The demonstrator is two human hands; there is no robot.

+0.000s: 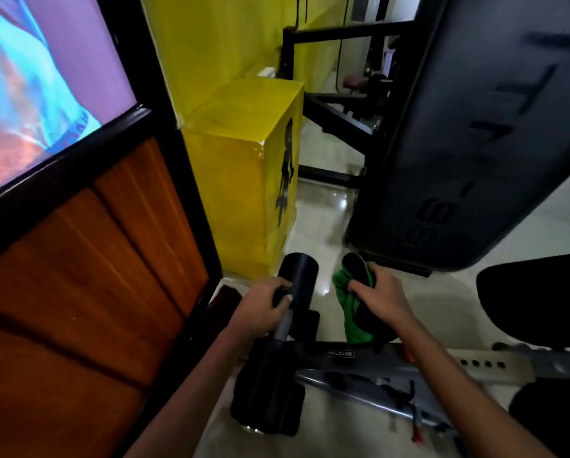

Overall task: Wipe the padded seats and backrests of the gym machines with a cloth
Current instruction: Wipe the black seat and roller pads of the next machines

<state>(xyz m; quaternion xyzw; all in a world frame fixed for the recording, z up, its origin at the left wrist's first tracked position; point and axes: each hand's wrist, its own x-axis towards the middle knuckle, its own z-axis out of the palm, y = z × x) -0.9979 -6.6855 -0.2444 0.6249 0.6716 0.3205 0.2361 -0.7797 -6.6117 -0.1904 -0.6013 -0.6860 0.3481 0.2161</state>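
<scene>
Green cloth [349,312] is hanging soft and light over the right foam roller pad [359,272], low and near centre; it is draping freely, so bunching it in the palm looks the surest hold. Right hand [381,297] is reaching forward, fingers curling over cloth and pad together. Left hand [263,302] is gripping the left foam roller pad [298,272], fingers wrapping round it, likely steadying. Pads look firm but slightly yielding, vinyl probably slick. Both forearms are extending forward and down over the machine frame [392,358].
</scene>
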